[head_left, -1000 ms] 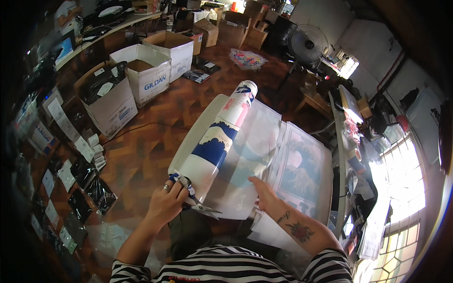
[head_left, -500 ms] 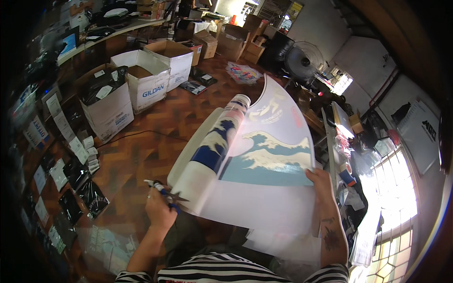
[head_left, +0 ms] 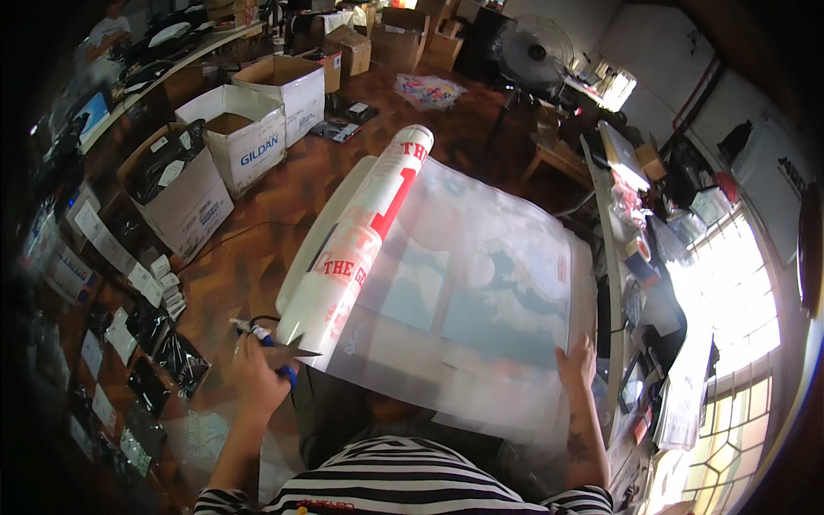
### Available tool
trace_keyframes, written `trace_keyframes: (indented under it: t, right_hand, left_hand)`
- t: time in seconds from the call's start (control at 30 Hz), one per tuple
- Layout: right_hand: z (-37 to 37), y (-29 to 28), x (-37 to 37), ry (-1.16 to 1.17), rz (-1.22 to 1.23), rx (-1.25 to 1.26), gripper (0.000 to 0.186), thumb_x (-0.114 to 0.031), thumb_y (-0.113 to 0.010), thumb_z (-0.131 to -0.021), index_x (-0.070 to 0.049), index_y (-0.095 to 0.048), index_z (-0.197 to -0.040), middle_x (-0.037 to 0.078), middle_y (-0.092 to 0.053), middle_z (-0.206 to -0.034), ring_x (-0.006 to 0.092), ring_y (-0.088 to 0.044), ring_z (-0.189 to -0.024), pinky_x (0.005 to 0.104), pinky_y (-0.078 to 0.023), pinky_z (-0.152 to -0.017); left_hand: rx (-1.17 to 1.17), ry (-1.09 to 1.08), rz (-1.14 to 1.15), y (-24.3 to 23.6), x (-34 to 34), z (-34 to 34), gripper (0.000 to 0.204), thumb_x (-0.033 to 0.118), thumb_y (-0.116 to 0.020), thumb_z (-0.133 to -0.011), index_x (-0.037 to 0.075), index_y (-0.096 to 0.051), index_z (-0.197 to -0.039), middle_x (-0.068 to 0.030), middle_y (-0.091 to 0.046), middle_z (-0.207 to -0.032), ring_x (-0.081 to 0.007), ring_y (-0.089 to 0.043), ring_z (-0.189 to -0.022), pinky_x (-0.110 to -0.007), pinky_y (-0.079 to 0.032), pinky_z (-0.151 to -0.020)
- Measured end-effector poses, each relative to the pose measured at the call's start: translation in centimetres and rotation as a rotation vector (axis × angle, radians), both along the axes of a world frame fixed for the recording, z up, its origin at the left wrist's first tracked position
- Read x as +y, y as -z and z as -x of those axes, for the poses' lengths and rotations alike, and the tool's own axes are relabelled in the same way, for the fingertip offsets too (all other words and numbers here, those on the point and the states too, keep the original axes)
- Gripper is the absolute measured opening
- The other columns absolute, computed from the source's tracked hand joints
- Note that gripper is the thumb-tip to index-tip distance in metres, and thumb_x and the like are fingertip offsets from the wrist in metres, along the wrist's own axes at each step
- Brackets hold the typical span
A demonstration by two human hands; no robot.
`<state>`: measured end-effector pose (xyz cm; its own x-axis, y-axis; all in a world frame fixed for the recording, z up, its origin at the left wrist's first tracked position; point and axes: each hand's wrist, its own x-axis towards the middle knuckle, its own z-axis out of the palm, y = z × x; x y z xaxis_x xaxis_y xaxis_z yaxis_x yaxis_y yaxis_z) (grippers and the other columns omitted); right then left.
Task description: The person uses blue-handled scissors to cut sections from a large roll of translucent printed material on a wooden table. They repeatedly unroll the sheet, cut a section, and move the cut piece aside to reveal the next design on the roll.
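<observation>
My left hand (head_left: 259,382) grips scissors (head_left: 293,347) with blue handles, the blades pointing right by the near end of a white roll (head_left: 369,232) printed with red shapes and lettering. The roll lies lengthwise on a pale board (head_left: 300,249), whose left edge shows. From its right side a large translucent sheet (head_left: 506,292) spreads out, with a pale blue wave design showing through and other sheets under it. My right hand (head_left: 577,365) holds the sheet's right edge with fingers curled round it. My legs are partly hidden beneath.
Open cardboard boxes (head_left: 227,137) and bagged items (head_left: 176,352) are on the wooden floor at left. A cluttered table (head_left: 618,223) runs along the right beside windows. A standing fan (head_left: 536,53) is at the back, and a person (head_left: 107,39) is at far left.
The roll's face has gone from blue wave print to red lettering. The sheet, raised half a second ago, now lies flatter. My right hand has moved right since one second ago.
</observation>
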<state>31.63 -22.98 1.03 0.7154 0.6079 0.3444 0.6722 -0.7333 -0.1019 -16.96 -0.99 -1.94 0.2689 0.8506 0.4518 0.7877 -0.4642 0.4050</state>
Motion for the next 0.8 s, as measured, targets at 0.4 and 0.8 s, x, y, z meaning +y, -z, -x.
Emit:
trace_keyframes:
  t: [0.4,0.8]
  right_hand:
    - [19.8,3.2,5.1,-1.063,0.026,0.094,0.034,-0.019,-0.064,-0.078,-0.004,-0.062,-0.108,0.013,-0.056,-0.111,0.032,-0.051,-0.111,0.0462,-0.039,-0.099]
    - [19.8,3.8,4.0,-1.052,-0.143,-0.013,0.036,-0.014,-0.055,-0.078,0.0,-0.063,-0.11,0.012,-0.061,-0.11,0.0325,-0.057,-0.101,0.0448,-0.045,-0.093]
  left_hand:
    - [0.161,0.72,1.292,2.4,-9.8,1.2,0.035,0.033,-0.069,-0.077,0.001,-0.059,-0.082,-0.0076,-0.057,-0.067,-0.0193,-0.053,-0.062,-0.033,-0.042,-0.06]
    - [-0.142,0.753,1.455,-1.0,-10.1,-3.3,0.026,0.024,-0.069,-0.081,-0.001,-0.06,-0.081,0.0008,-0.051,-0.067,-0.0082,-0.044,-0.064,-0.024,-0.037,-0.058]
